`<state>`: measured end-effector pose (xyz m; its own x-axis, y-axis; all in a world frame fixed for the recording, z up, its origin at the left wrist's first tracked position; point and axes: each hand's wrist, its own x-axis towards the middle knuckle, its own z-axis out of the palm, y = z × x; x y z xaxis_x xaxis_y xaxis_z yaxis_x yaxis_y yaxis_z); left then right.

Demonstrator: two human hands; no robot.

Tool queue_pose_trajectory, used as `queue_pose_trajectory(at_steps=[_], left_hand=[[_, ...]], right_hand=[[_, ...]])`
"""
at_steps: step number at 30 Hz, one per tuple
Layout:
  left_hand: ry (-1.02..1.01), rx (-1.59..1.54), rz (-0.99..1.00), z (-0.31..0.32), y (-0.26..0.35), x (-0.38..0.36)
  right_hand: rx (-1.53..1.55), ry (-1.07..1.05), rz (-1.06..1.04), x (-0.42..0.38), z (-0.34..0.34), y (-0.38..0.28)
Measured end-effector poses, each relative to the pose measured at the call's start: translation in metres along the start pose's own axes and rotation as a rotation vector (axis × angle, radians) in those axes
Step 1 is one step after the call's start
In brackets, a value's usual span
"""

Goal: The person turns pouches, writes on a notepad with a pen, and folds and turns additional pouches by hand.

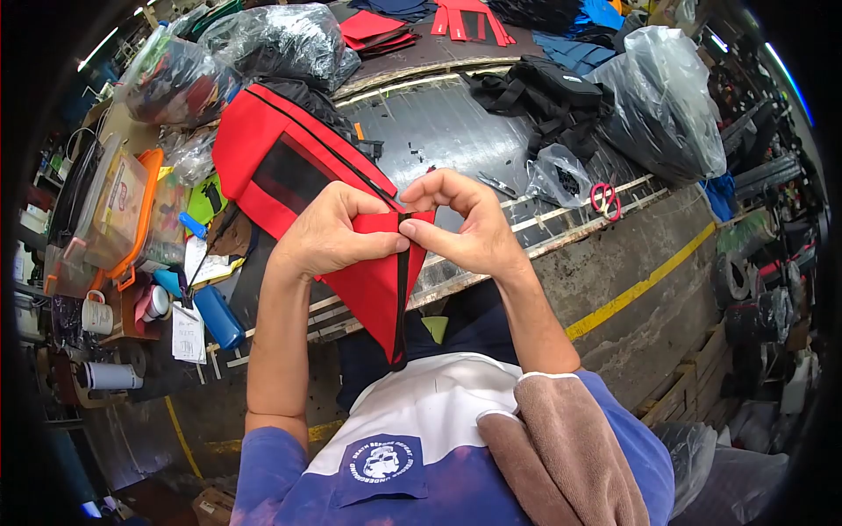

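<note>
Between my hands, close to my chest, is a red fabric panel [364,294] with a black zipper [403,302] along one side. My left hand [338,232] pinches its top edge, thumb in front. My right hand [465,223] grips the corner beside the zipper's end, with the thumb pressed on the red fabric. Behind my left hand, a larger red piece [263,145] with a black mesh window and a black zipper lies on the table. Whether it is joined to the panel I hold cannot be made out.
Pink-handled scissors [605,201] and a small cutter [497,184] lie near the table's front edge [561,223]. Black straps and bags [548,96] sit behind them, beside a large plastic sack [662,101]. To the left are an orange-rimmed bin [145,210], a blue case [219,317] and a mug [96,314].
</note>
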<state>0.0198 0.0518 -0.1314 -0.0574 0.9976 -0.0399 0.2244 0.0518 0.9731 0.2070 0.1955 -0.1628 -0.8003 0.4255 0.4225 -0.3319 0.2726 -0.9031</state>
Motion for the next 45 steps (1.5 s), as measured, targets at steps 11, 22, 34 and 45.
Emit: queue_pose_trajectory(at_steps=[11, 22, 34, 45], left_hand=[[-0.031, -0.102, -0.055, -0.013, 0.001, 0.003], [0.126, -0.002, 0.138, -0.003, 0.005, 0.007], [0.641, 0.264, 0.216, -0.053, -0.002, 0.014], [1.002, 0.732, 0.199, -0.092, -0.014, -0.008]], right_hand=[[-0.582, 0.003, -0.307, -0.008, -0.015, -0.012], [-0.115, 0.049, -0.069, 0.001, 0.012, 0.004], [-0.719, -0.025, -0.526, -0.012, 0.006, -0.014], [-0.357, -0.112, -0.243, -0.026, -0.018, -0.027]])
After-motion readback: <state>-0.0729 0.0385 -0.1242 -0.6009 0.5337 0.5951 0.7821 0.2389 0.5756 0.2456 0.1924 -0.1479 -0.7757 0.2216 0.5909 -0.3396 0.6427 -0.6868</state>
